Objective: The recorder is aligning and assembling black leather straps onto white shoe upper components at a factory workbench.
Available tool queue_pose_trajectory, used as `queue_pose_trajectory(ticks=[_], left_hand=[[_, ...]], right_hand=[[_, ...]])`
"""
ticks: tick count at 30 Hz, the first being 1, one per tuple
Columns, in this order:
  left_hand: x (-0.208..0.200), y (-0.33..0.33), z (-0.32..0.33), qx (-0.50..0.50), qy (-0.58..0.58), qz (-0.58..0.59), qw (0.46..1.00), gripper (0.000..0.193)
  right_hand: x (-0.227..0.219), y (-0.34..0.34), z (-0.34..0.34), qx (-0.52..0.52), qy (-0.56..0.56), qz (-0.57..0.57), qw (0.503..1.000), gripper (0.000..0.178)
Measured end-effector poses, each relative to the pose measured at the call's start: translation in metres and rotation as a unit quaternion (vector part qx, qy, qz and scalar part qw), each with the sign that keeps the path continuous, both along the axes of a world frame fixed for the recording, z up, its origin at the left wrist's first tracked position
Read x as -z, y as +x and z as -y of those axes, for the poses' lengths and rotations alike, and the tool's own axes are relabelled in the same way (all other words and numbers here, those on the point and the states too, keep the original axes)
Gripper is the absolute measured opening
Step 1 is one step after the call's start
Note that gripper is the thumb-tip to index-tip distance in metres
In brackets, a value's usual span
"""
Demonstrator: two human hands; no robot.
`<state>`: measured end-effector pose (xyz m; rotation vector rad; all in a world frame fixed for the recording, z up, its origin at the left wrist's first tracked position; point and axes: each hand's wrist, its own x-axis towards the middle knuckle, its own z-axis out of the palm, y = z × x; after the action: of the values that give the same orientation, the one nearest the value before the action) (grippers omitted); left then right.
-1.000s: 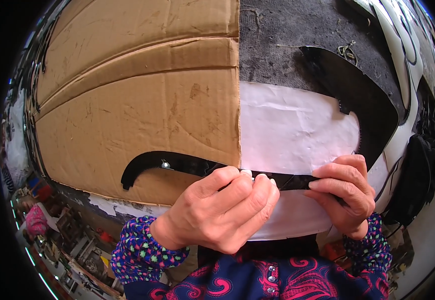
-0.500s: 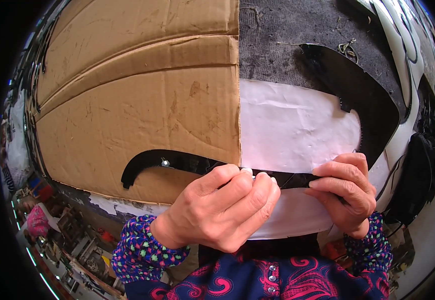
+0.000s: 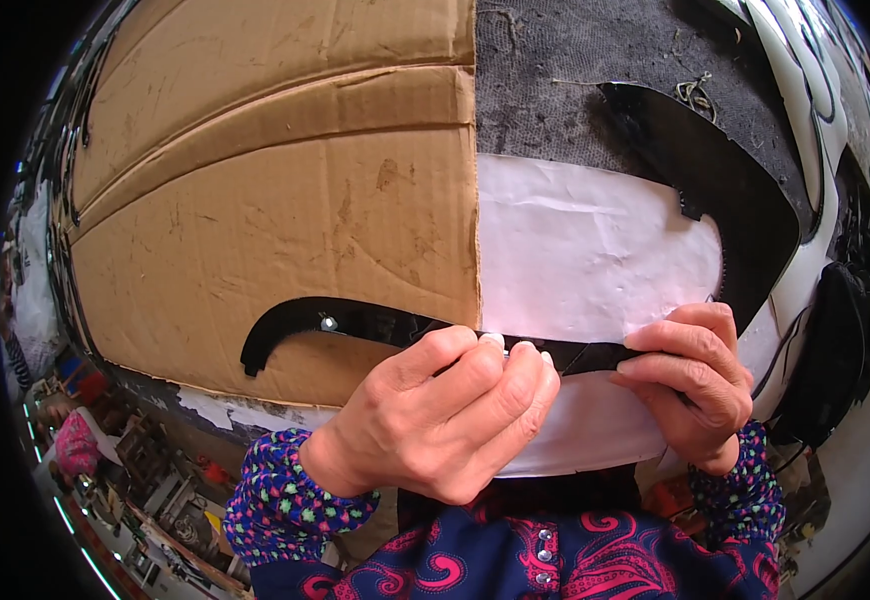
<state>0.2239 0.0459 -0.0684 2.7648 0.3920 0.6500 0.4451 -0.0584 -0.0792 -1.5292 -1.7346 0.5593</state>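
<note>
A narrow, glossy black strip (image 3: 365, 324) curves across the near edge of the work surface, its left end hooked down with a notched inner edge. It looks like leather or a similar sheet. My left hand (image 3: 445, 410) is closed, fingertips pinched together at the middle of the strip; whether a small thing sits between them is hidden. Thumb and fingers of my right hand (image 3: 690, 375) pinch the strip's right end. Underneath lies a white sheet (image 3: 595, 260). A larger black piece (image 3: 745, 200) with a toothed edge rests beyond my right hand.
Brown cardboard (image 3: 275, 220) covers the left side. Dark woven cloth (image 3: 545, 100) lies at the far right, with a tangle of thread (image 3: 695, 95). White cut pieces (image 3: 800, 80) and a stack of black pieces (image 3: 825, 350) are at the right. Clutter fills the floor lower left.
Both hands keep nearly the same place and grip on the strip. The whole view has shifted very slightly upward.
</note>
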Motion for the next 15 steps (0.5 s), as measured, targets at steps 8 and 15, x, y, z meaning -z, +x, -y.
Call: queue_pose_trajectory(ticks=[8,15], left_hand=[[0.0000,-0.0005,-0.0005,0.003,0.007,-0.001,1.000,0.019],[-0.0001,-0.0014,0.0000,0.005,0.008,-0.004,1.000,0.019]], right_hand=[[-0.0004,0.0000,-0.0006,-0.005,-0.002,0.002,1.000,0.030],[-0.0005,-0.0015,-0.0006,-0.004,-0.001,0.005,1.000,0.029]])
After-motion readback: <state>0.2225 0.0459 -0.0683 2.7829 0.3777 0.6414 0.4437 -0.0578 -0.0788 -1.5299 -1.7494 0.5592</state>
